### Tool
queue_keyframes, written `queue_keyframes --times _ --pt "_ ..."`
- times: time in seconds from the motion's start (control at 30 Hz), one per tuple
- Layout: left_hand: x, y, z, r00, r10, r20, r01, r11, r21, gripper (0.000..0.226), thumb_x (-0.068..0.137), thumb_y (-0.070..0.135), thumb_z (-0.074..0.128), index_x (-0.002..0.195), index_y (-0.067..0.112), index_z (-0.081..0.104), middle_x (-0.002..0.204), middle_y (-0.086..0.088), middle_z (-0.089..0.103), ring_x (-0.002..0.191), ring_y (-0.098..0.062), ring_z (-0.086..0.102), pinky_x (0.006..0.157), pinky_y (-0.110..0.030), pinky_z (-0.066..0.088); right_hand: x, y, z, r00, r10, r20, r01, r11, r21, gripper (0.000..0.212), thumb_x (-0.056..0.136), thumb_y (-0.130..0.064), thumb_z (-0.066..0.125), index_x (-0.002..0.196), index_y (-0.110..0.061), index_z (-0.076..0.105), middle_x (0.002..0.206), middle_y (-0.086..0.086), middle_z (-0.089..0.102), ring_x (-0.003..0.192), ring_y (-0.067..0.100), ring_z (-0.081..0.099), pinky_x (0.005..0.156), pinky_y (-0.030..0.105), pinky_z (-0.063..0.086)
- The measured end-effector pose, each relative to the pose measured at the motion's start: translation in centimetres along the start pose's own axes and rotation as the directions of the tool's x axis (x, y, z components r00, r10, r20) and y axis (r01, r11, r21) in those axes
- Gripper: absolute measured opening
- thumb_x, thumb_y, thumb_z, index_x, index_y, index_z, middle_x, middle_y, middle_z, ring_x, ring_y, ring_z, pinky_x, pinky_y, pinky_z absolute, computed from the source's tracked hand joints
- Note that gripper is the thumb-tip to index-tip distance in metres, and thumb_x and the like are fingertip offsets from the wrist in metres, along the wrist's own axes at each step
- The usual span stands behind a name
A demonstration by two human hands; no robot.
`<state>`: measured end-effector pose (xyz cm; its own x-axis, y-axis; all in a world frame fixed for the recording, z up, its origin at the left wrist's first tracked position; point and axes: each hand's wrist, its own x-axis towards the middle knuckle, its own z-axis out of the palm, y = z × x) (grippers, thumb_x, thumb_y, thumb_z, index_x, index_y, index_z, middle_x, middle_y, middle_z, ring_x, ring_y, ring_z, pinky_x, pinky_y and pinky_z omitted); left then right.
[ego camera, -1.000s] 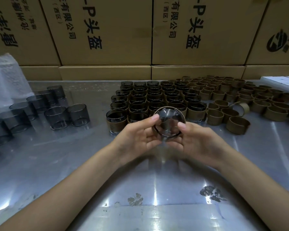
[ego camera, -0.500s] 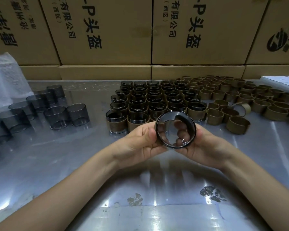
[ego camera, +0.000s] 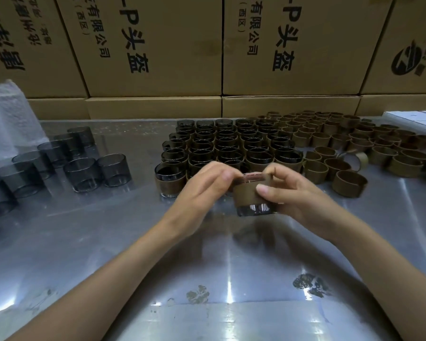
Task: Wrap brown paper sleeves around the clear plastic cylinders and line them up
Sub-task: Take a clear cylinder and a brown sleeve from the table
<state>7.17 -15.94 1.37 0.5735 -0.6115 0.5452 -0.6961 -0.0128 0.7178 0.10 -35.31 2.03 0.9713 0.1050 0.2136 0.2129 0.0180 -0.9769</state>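
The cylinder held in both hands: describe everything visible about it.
The cylinder is short, round and of smoky clear plastic. A brown paper sleeve wraps most of its wall, leaving a bare glossy band at the lower end and a thin rim at the top. It is held above the table, in front of the rows of sleeved cylinders, roughly upright and slightly tilted. The left hand grips its left side and top edge; the right hand holds its right side, thumb pressed on the sleeve.
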Motion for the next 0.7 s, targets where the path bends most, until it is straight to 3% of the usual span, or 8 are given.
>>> queue_keyframes --times 0.1,0.2,0.3,0.4,0.5,0.6,0.7 --pt "0.7 -0.3 -1.1 0.978 0.054 -0.202 -0.021 0.986 0.166 0.032 0.098 0.034 0.038 0.110 0.019 0.063 0.109 0.004 0.060 0.108 -0.001 0.054 0.092 -0.015 0.039 -0.1 -0.2 -1.4 0.984 -0.073 -0.162 0.063 0.996 -0.063 0.022 0.067 -0.028 0.072 0.078 -0.018 0.055 0.091 0.001 0.066 0.079 0.013 0.063 0.068 0.021 0.052" --pt "1.2 -1.4 -3.4 0.894 0.076 -0.442 0.081 0.942 0.326 0.023 0.096 0.028 0.041 0.108 0.020 0.060 0.104 0.007 0.056 0.099 -0.001 0.051 0.087 -0.012 0.038 0.3 0.3 -2.5 0.928 -0.120 -0.354 0.033 0.969 -0.244 0.019 0.076 -0.022 0.071 0.082 -0.018 0.053 0.117 -0.002 0.059 0.107 0.020 0.060 0.087 0.035 0.053" --pt "1.2 -2.9 -6.2 0.819 0.105 -0.563 0.243 0.827 0.507 0.023 0.098 0.023 0.042 0.110 0.014 0.058 0.108 0.002 0.053 0.104 -0.006 0.045 0.086 -0.010 0.030 1.0 1.4 -2.5 0.922 -0.120 -0.369 -0.040 0.916 -0.398 0.018 0.085 -0.012 0.067 0.084 -0.021 0.052 0.138 -0.002 0.047 0.127 0.024 0.048 0.103 0.049 0.044" --pt "0.5 -4.7 -8.8 0.786 0.043 -0.617 0.440 0.662 0.607 0.028 0.096 0.014 0.045 0.122 0.005 0.054 0.124 -0.011 0.054 0.119 -0.023 0.045 0.102 -0.031 0.033 1.6 2.4 -2.7 0.942 -0.110 -0.318 -0.077 0.849 -0.523 0.020 0.089 -0.011 0.064 0.086 -0.024 0.048 0.150 -0.001 0.034 0.141 0.021 0.029 0.111 0.042 0.032" --pt "-0.3 -6.1 -10.2 0.779 -0.086 -0.621 0.581 0.473 0.663 0.039 0.093 0.010 0.050 0.131 0.001 0.048 0.134 -0.018 0.049 0.132 -0.034 0.037 0.113 -0.052 0.024 2.0 3.1 -3.0 0.951 -0.114 -0.288 -0.096 0.776 -0.624 0.023 0.089 -0.012 0.064 0.086 -0.028 0.048 0.144 -0.007 0.030 0.144 0.014 0.014 0.112 0.036 0.019" --pt "-1.0 -7.1 -10.9 0.752 -0.237 -0.615 0.657 0.340 0.673 0.048 0.094 0.016 0.053 0.138 0.001 0.042 0.142 -0.019 0.044 0.140 -0.036 0.026 0.115 -0.056 0.016 2.1 3.2 -3.1 0.944 -0.161 -0.288 -0.077 0.741 -0.667 0.029 0.088 -0.007 0.065 0.090 -0.031 0.050 0.129 -0.001 0.040 0.135 0.015 0.025 0.096 0.013 0.024" --pt "-1.2 -7.7 -11.2 0.731 -0.314 -0.606 0.680 0.254 0.688 0.048 0.093 0.021 0.056 0.137 0.004 0.045 0.140 -0.021 0.046 0.138 -0.038 0.028 0.115 -0.056 0.018 2.0 3.1 -3.1 0.946 -0.171 -0.277 -0.063 0.739 -0.671 0.033 0.089 -0.007 0.064 0.108 -0.029 0.049 0.119 -0.012 0.043 0.127 0.012 0.035 0.101 0.016 0.026"
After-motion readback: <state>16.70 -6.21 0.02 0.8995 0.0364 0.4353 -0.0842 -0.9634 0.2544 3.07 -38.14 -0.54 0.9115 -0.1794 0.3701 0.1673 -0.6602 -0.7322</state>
